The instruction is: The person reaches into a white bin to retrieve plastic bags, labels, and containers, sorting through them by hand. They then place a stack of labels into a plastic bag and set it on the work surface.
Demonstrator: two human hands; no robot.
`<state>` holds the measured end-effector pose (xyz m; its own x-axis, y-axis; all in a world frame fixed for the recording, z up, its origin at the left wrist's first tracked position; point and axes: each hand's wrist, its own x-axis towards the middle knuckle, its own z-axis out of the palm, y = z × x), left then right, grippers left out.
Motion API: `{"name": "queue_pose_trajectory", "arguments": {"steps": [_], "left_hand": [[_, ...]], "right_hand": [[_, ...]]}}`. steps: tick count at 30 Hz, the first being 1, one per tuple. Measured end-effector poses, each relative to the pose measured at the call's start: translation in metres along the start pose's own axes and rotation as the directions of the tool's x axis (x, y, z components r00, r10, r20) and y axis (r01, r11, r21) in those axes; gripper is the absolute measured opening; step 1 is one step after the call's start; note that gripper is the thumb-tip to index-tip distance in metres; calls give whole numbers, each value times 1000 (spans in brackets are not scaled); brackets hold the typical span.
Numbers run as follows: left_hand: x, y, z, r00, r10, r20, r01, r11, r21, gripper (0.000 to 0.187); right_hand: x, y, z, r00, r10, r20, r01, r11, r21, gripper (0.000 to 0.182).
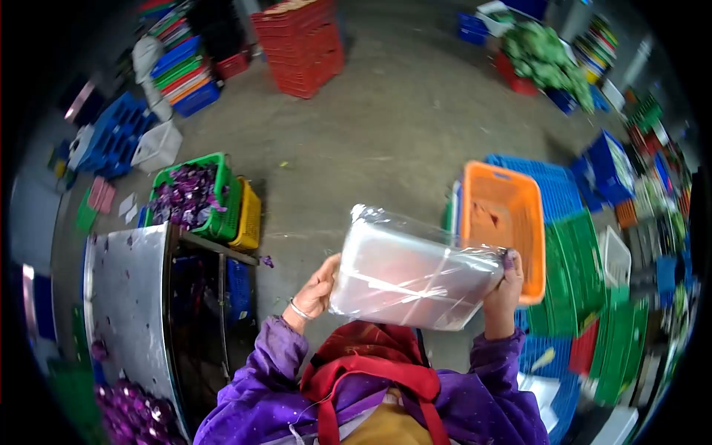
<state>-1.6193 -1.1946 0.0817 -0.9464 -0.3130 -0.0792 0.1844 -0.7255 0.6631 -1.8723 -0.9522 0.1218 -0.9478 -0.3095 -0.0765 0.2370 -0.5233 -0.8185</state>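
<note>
Both of my hands hold up a flat, silvery rectangular pack (pixel 404 274) wrapped in clear plastic, with pale bands crossing over it. My left hand (pixel 317 288) grips its left end, a bracelet at the wrist. At the right end, the fingers of my right hand (pixel 506 285) are closed on the edge of the wrapping. What the pack contains cannot be made out through the shiny film. Just beyond my right hand stands an orange crate (pixel 532 230) with a few dark red scraps inside.
At left is a metal table (pixel 130 297), with purple cabbage leaves (pixel 137 415) heaped at its near end. A green crate (pixel 220 178) beyond it holds more purple leaves. Green crates (pixel 567 274) line the right side. Red crates (pixel 300 52) are stacked farther off on the concrete floor (pixel 371 126).
</note>
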Motion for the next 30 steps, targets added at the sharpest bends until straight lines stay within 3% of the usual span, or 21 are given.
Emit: {"name": "queue_pose_trajectory", "arguments": {"steps": [1, 2, 3, 6, 7, 9, 10, 11, 12, 13, 14, 16, 17, 18, 21, 22, 24, 25, 26, 28, 30], "left_hand": [[4, -8, -33, 1000, -4, -5, 4, 998, -62, 81], [13, -15, -35, 944, -108, -312, 39, 975, -221, 86], [26, -17, -44, 990, -111, -84, 73, 927, -367, 80], [120, -34, -70, 963, 220, -156, -258, 919, -296, 71], [152, -23, -81, 908, 242, -341, -357, 873, -331, 72], [207, 26, -116, 716, 197, -669, -544, 758, -360, 72], [220, 55, -132, 738, 213, -640, -578, 689, -437, 70], [227, 85, -148, 756, 242, -608, -604, 614, -508, 67], [234, 113, -166, 770, 282, -572, -621, 538, -570, 65], [242, 133, -192, 717, 390, -578, -696, 459, -553, 59], [256, 139, -245, 700, 558, -445, -702, 426, -571, 57], [280, 145, -367, 571, 812, -125, -698, 399, -595, 53], [279, 192, -367, 660, 702, -268, -731, 516, -447, 53], [296, 238, -383, 666, 744, 46, -589, 562, -580, 47], [311, 325, -420, 712, 691, -127, -670, 613, -419, 47], [319, 352, -439, 723, 676, -142, -669, 636, -384, 46], [336, 394, -469, 742, 644, -186, -661, 657, -362, 46], [346, 421, -482, 750, 630, -200, -656, 672, -344, 46], [354, 448, -490, 768, 604, -212, -639, 700, -319, 46], [370, 501, -512, 783, 577, -231, -621, 730, -284, 45], [383, 548, -541, 787, 560, -260, -615, 749, -248, 45]], "right_hand": [[26, 9, 19, 997, 51, 58, -48, 998, -50, 16], [52, 19, 41, 989, 95, 117, -84, 992, -97, 18], [83, 40, 57, 984, 139, 114, -138, 990, -19, 19], [166, 112, 104, 942, 243, 232, -254, 967, 18, 18], [181, 129, 130, 950, 212, 230, -225, 974, 31, 16], [204, 157, 189, 864, 212, 457, -148, 974, -171, 18], [211, 165, 225, 795, 224, 564, -87, 962, -260, 19], [207, 157, 272, 609, 187, 770, 100, 946, -309, 17], [205, 149, 318, 364, 163, 917, 288, 916, -277, 15], [213, 158, 351, 109, 222, 969, 311, 918, -246, 16], [222, 172, 381, -150, 268, 952, 324, 923, -209, 17], [230, 213, 456, -572, 201, 795, 178, 977, -118, 15], [234, 241, 484, -679, 260, 687, -14, 931, -366, 23], [240, 274, 506, -708, 264, 654, 35, 939, -342, 25], [266, 358, 600, -530, 359, 768, 346, 919, -190, 23], [278, 394, 632, -424, 415, 805, 337, 897, -285, 25], [305, 447, 703, -363, 358, 860, 411, 890, -196, 26], [312, 459, 741, -285, 442, 851, 345, 875, -340, 29], [329, 485, 775, -322, 305, 896, 508, 855, -108, 36], [336, 505, 844, -324, 281, 904, 495, 864, -91, 45], [333, 530, 916, -355, 363, 861, 419, 886, -201, 51]]}}
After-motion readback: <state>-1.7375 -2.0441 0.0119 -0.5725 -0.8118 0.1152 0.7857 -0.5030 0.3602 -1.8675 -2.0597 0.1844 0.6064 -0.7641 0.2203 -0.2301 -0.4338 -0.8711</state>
